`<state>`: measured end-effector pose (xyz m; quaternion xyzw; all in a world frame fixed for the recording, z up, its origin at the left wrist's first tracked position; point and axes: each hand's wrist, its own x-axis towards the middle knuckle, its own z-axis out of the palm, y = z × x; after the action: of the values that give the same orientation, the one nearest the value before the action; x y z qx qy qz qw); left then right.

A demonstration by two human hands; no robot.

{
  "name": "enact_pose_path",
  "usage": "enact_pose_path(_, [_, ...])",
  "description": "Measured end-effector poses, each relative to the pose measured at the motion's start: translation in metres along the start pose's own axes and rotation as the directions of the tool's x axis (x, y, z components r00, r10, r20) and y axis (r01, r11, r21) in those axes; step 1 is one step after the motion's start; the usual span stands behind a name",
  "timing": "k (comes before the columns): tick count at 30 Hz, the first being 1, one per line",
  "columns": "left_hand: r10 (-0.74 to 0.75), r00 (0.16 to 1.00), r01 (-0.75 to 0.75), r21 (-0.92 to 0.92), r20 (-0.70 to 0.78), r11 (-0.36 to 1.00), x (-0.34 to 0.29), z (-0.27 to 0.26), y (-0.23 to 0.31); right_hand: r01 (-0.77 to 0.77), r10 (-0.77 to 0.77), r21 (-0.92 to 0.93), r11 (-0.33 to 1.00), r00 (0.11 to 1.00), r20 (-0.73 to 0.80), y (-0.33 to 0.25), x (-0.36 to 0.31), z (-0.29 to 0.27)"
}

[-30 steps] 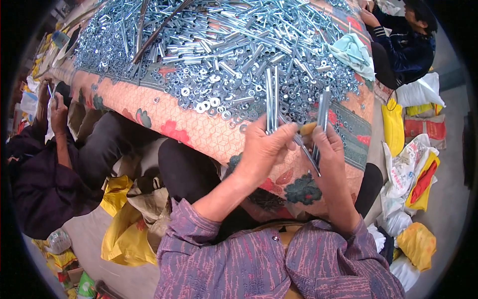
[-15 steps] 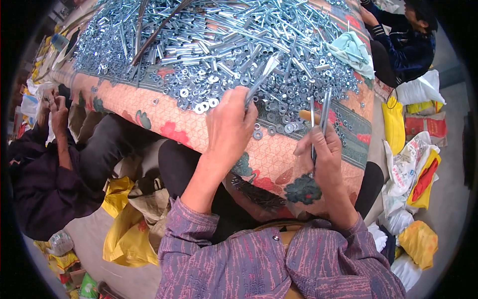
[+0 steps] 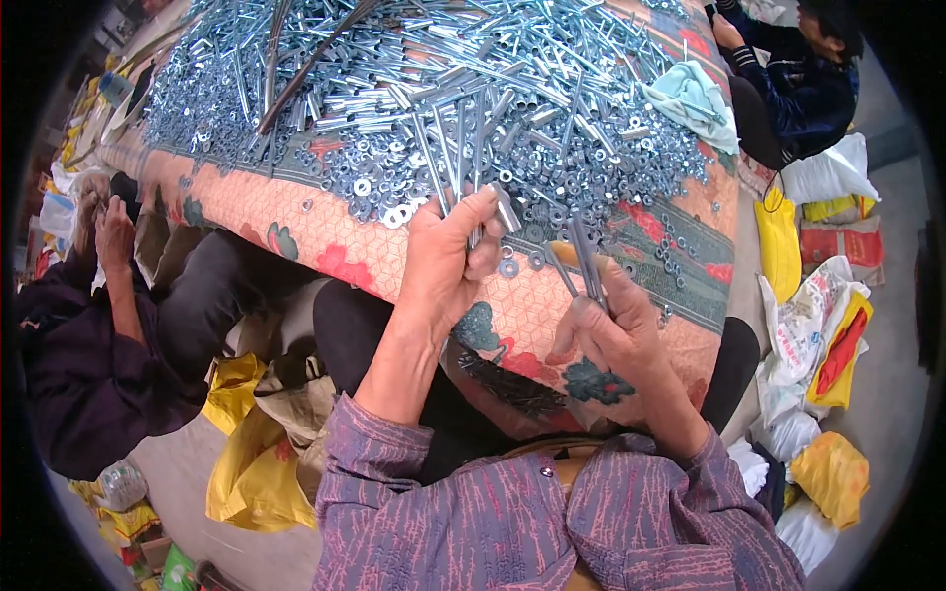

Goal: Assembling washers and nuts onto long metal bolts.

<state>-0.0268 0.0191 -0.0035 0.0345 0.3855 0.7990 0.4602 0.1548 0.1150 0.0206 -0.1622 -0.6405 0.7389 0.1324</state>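
My left hand (image 3: 448,256) is closed around several long, thin metal rods (image 3: 458,148) that fan upward over the pile. A short shiny metal tube (image 3: 507,212) sticks out sideways by its fingers. Lower on the right, my right hand (image 3: 621,340) grips a small bundle of metal rods (image 3: 583,258), tilted up to the left. Something yellow-brown shows at that hand's fingertips; I cannot tell what it is. Just beyond both hands lie loose flat washers (image 3: 399,212), and behind them a heap of metal tubes and rods (image 3: 424,69).
A patterned cloth (image 3: 365,266) covers the table. On the heap's right edge lies a pale green rag (image 3: 693,103); dark strips (image 3: 305,79) cross its left side. People sit at left (image 3: 108,335) and far right (image 3: 798,89). Bags (image 3: 828,345) line the floor.
My left hand has turned from palm-down over the pile, and its rods now fan upward. The right hand's bundle has swung from upright to leaning left, and that hand has lowered slightly.
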Motion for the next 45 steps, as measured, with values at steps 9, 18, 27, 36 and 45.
enact_pose_path(9, [-0.101,0.988,0.108,-0.056,0.120,0.993,-0.013,0.009,-0.013,-0.031,0.031,-0.023,0.999,1.000,0.002,-0.005,0.001,0.005])
enact_pose_path(18, [0.009,1.000,-0.010,0.053,0.016,0.999,-0.016,0.019,-0.019,-0.167,0.166,0.012,0.986,0.986,0.011,-0.014,0.021,-0.010])
enact_pose_path(27, [-0.202,0.978,0.205,0.062,-0.048,0.977,-0.042,0.057,-0.054,0.066,0.136,0.423,0.904,0.892,-0.430,-0.006,0.012,0.001])
enact_pose_path(36, [-0.138,0.990,0.137,-0.183,0.007,0.974,-0.028,0.059,-0.045,0.288,-0.136,0.176,0.941,0.800,-0.585,0.011,0.019,-0.017])
enact_pose_path(45, [0.312,0.920,-0.369,0.792,0.238,0.486,0.057,0.085,-0.001,0.205,-0.109,0.148,0.967,0.865,-0.489,0.018,0.013,-0.032])
